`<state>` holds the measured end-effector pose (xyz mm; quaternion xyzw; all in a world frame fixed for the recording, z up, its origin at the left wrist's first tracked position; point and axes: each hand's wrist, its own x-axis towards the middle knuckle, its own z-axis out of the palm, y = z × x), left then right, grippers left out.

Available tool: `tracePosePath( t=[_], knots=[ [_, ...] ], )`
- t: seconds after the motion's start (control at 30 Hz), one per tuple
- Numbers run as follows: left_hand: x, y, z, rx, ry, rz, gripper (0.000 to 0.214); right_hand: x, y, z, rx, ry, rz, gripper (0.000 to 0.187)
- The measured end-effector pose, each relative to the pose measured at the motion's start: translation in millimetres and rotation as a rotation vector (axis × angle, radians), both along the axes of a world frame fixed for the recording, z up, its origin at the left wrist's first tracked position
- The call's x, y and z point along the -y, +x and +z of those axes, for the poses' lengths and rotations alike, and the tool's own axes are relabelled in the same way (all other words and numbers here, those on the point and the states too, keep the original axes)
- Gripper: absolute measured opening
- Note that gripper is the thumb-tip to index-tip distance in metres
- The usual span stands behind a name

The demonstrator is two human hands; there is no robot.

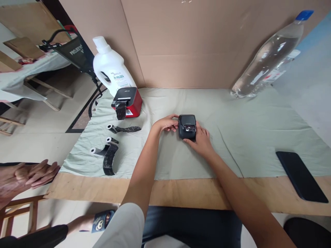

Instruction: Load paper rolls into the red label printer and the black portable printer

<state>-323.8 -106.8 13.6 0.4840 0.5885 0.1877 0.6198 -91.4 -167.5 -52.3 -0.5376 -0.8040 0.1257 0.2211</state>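
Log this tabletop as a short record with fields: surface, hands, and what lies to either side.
Surface: pale green cloth over a wooden table, with a brown cardboard wall behind
Hands: left hand grips the left side of a small black boxy device; right hand cups its near right corner
Left side: red-and-black printer, white plastic jug behind it, white paper rolls trailing black strips
Right side: clear plastic bottle with blue cap leaning on the cardboard; flat black phone near the front edge
Other person: clasped hands at the far left

Matt black plastic printer [187,126], creased cloth [258,137]
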Motion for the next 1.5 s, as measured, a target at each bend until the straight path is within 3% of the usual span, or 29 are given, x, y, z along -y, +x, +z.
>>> tracePosePath(
  t=[0.43,0.7,0.93,1.23,1.37,1.5],
  knots=[
    [-1,-8,-3.9,0.071,0.002,-0.006,0.068,0,2,1.5,-0.011,-0.024,-0.003,0.111],
    [0,-14,3.9,0.112,0.033,0.022,0.07,0,1,-0.8,-0.024,-0.012,-0.019,0.111],
    [-8,-15,-4.2,0.269,0.012,-0.016,0.069,-2,3,-1.5,-0.015,0.014,0.013,0.109],
    [-10,-11,-3.5,0.229,0.02,0.013,0.073,-2,3,-3.5,-0.008,0.016,0.002,0.11],
    [-10,-10,-6.7,0.208,0.045,0.013,0.066,-2,2,-1.2,-0.015,-0.019,0.002,0.111],
    [-13,-5,-9.7,0.138,0.074,0.063,0.042,-2,2,-0.3,-0.017,0.002,0.017,0.107]
  ],
)
